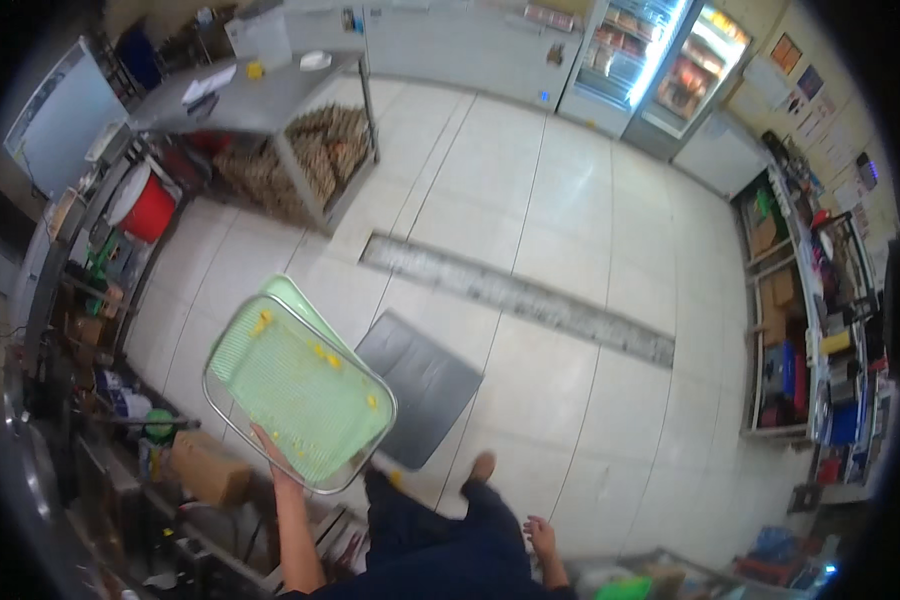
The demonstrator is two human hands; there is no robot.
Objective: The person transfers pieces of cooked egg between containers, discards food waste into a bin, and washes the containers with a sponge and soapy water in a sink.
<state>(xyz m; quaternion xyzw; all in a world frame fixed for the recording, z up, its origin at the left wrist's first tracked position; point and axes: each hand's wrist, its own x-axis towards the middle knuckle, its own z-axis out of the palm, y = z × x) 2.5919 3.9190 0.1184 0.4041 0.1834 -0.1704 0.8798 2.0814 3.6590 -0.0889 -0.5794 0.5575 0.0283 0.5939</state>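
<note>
My left hand (275,455) grips the near rim of a metal tray (222,398) lined with a pale green mat (295,395) that carries several small yellow crumbs. The tray is held tilted out in front of me, above the tiled floor. A second green edge shows just behind it. My right hand (540,535) hangs low beside my leg with fingers loosely apart and nothing in it. My dark trousers and one foot (482,466) are below the tray.
A grey floor mat (425,385) lies ahead, beyond it a long floor drain grate (515,297). A steel table (260,100) with stacked egg trays stands far left, a red bucket (150,208) beside it. Glass-door fridges (660,60) far back; shelves (800,330) right; cardboard box (210,468) left.
</note>
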